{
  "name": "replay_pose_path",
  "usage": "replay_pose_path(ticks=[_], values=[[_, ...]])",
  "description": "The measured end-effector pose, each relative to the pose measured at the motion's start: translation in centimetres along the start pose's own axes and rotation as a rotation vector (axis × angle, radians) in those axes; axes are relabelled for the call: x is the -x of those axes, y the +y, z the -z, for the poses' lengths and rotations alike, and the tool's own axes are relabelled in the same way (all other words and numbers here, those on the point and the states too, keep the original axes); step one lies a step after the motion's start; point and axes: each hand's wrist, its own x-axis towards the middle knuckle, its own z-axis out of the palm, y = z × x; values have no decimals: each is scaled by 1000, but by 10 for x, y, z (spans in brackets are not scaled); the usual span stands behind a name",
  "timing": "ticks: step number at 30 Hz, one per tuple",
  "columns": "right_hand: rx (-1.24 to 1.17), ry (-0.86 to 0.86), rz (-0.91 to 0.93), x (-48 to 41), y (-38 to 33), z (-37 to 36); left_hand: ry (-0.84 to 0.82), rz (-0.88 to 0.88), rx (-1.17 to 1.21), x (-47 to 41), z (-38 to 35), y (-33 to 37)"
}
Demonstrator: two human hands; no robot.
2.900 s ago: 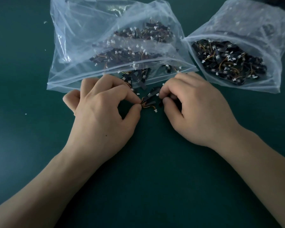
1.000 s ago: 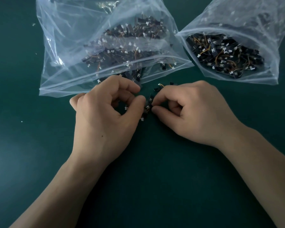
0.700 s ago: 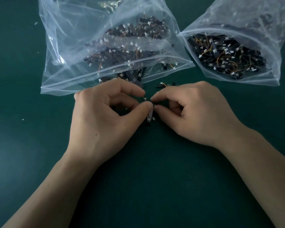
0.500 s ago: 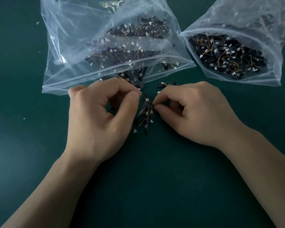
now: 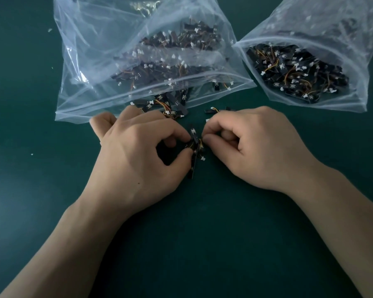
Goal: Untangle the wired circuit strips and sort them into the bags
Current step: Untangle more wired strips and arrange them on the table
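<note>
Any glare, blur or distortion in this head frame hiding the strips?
Head view: dim, flat light; glare streaks haze the larger clear plastic bag; black wired circuit strips pinched by left hand and right hand are legible; forearms stretch wide-angle.

An electronics workbench: green mat, clear bags of circuit strips.

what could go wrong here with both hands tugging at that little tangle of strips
1. The left hand and right hand both pinch the tangled strips; pulling hard could tear the thin orange wires off a board.
2. More loose strips lie spilled at the left bag mouth, just behind the knuckles; a hand might drag them into the tangle or scatter them.
</note>
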Motion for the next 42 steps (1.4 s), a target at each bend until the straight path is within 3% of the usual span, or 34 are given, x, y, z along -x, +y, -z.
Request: replay_pose_path(ticks=[5,18,29,36,42], values=[[-6,2,-20,0,-2,1,74,13,-17,1,0,1],[-11,-38,0,0,-4,2,21,43,89,-1,1,3],[-29,-21,-7,0,-4,3,130,158,212,-4,7,9],[-19,-12,4,1,-7,6,-39,88,-4,-3,3,1],[-43,-46,44,3,-6,7,-27,76,-10,-2,4,0]])
